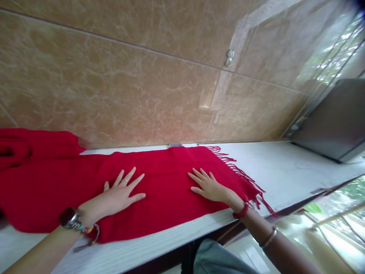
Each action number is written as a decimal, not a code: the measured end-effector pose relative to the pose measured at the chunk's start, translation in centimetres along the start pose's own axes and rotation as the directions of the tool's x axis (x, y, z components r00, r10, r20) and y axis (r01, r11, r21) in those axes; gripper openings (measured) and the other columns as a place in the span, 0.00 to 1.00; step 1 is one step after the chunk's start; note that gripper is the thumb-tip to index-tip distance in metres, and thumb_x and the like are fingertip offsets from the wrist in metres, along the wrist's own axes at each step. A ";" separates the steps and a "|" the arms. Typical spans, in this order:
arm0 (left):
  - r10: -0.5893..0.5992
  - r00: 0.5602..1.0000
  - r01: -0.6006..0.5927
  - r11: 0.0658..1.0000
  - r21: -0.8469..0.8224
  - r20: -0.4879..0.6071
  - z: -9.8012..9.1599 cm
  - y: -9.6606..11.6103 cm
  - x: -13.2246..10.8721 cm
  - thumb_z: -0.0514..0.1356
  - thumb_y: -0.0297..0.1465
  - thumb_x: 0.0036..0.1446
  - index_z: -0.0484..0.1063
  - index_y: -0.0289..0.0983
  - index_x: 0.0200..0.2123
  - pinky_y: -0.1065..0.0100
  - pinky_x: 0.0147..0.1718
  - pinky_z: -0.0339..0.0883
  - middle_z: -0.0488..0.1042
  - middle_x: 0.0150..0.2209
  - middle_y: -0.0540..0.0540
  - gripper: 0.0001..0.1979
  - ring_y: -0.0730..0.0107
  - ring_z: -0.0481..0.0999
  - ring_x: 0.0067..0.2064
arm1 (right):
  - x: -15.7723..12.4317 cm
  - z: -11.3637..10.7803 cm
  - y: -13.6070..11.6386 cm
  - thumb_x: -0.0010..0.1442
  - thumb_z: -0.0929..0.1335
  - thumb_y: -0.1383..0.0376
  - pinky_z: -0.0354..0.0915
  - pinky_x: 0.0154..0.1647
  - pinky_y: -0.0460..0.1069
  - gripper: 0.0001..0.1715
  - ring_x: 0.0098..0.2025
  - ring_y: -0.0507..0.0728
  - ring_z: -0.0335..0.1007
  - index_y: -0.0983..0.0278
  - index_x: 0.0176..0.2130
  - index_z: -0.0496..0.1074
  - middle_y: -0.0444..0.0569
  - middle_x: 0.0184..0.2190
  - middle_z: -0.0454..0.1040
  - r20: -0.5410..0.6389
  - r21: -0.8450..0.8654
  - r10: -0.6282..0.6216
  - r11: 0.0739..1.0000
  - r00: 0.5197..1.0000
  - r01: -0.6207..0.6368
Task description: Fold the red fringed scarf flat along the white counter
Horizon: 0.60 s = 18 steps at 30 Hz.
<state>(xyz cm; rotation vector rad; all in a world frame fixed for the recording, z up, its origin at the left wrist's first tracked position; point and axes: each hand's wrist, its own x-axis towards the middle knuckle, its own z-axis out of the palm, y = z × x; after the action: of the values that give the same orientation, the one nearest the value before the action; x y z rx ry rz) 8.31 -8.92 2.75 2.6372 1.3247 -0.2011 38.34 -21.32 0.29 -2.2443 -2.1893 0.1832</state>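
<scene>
A red fringed scarf [168, 171] lies spread along a white counter [285, 171] against a tan marble wall. My left hand [118, 196] rests flat on the scarf's middle, fingers spread, with a ring, a watch and a red bracelet on that arm. My right hand [209, 186] lies flat on the scarf near its fringed right end, fingers stretched out, a red bracelet and a metal bangle on the wrist. Neither hand grips anything. The scarf's left part is bunched up at the frame's left edge.
A dark grey box-like object [333, 121] stands on the counter at the far right. A small metal fitting [229, 58] is fixed to the marble wall [114, 76]. The counter's front edge runs below my wrists, with glossy floor beyond.
</scene>
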 end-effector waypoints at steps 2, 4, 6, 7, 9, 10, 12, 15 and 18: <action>-0.050 0.998 0.050 0.999 -0.004 0.033 0.2 0.1 0.6 0.47 0.52 0.51 0.41 0.51 0.60 0.34 0.51 0.33 0.32 0.63 0.50 0.34 0.43 0.29 0.62 | -0.1 0.4 1.6 0.58 0.50 0.43 0.41 0.55 0.70 0.37 0.63 0.68 0.31 0.53 0.62 0.42 0.48 0.64 0.39 -0.014 -0.024 0.045 0.999 0.999 -0.046; -0.046 0.996 0.045 0.999 0.006 0.083 0.1 -0.1 0.6 0.49 0.53 0.48 0.42 0.51 0.60 0.34 0.50 0.32 0.33 0.63 0.50 0.37 0.42 0.29 0.62 | -0.5 0.6 3.7 0.59 0.51 0.44 0.43 0.55 0.70 0.37 0.63 0.69 0.32 0.55 0.62 0.44 0.50 0.64 0.40 -0.036 -0.053 0.154 0.986 0.987 -0.155; -0.017 0.990 0.016 1.000 0.007 0.138 -0.3 -0.4 0.3 0.52 0.54 0.45 0.43 0.52 0.59 0.33 0.50 0.34 0.32 0.63 0.49 0.39 0.41 0.29 0.61 | -0.7 0.5 5.9 0.59 0.52 0.45 0.46 0.55 0.68 0.37 0.62 0.68 0.37 0.59 0.61 0.47 0.54 0.63 0.44 -0.064 -0.068 0.248 0.965 0.967 -0.252; -0.008 0.988 0.007 1.000 0.005 0.157 -0.7 -0.5 0.3 0.52 0.54 0.44 0.43 0.52 0.59 0.33 0.50 0.35 0.32 0.63 0.49 0.40 0.40 0.29 0.61 | -0.7 0.4 6.9 0.59 0.53 0.46 0.47 0.56 0.66 0.37 0.62 0.67 0.39 0.61 0.61 0.49 0.56 0.62 0.48 -0.088 -0.069 0.260 0.961 0.962 -0.266; -0.002 0.990 0.001 1.000 0.001 0.141 -1.4 -0.4 0.5 0.51 0.54 0.45 0.42 0.51 0.60 0.35 0.51 0.35 0.34 0.63 0.48 0.40 0.41 0.31 0.62 | 0.1 -0.3 8.3 0.60 0.55 0.49 0.49 0.57 0.61 0.35 0.62 0.64 0.43 0.65 0.60 0.52 0.58 0.60 0.53 -0.168 -0.075 0.198 0.974 0.966 -0.213; -0.003 0.994 0.003 1.000 0.000 0.110 -1.8 -0.3 0.9 0.50 0.53 0.47 0.42 0.50 0.60 0.37 0.52 0.35 0.36 0.63 0.47 0.39 0.43 0.32 0.62 | 0.9 -0.8 8.7 0.60 0.55 0.51 0.49 0.58 0.60 0.34 0.61 0.63 0.44 0.67 0.60 0.53 0.58 0.59 0.54 -0.214 -0.081 0.138 0.984 0.967 -0.159; -0.008 1.000 0.008 1.000 0.011 0.012 -2.5 0.1 2.3 0.45 0.52 0.51 0.40 0.48 0.61 0.40 0.54 0.34 0.36 0.63 0.47 0.36 0.47 0.32 0.62 | 3.2 -1.7 8.9 0.61 0.55 0.54 0.49 0.59 0.57 0.32 0.62 0.60 0.44 0.68 0.59 0.53 0.57 0.59 0.54 -0.265 -0.093 0.041 0.993 0.963 -0.068; -0.006 0.997 0.009 0.999 0.051 -0.071 -2.7 0.2 5.7 0.42 0.52 0.53 0.41 0.47 0.61 0.40 0.54 0.33 0.34 0.64 0.46 0.34 0.49 0.31 0.63 | 7.7 -2.5 8.7 0.61 0.55 0.61 0.49 0.59 0.56 0.29 0.62 0.59 0.44 0.68 0.60 0.52 0.55 0.60 0.52 -0.223 -0.091 0.036 0.994 0.974 -0.058; -0.027 0.998 0.029 0.999 0.040 -0.050 -2.0 -0.8 9.1 0.39 0.54 0.53 0.42 0.46 0.61 0.38 0.53 0.36 0.34 0.64 0.43 0.35 0.47 0.32 0.63 | 11.4 -2.0 9.0 0.61 0.55 0.64 0.49 0.59 0.56 0.28 0.61 0.59 0.46 0.68 0.59 0.53 0.56 0.60 0.54 -0.192 -0.084 0.079 0.992 0.978 -0.097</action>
<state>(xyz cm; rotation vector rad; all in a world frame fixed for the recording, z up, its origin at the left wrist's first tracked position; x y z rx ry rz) 13.15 -0.99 2.75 2.6754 1.3881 -0.1693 47.69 -10.05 0.61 -2.2999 -2.0451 -0.1299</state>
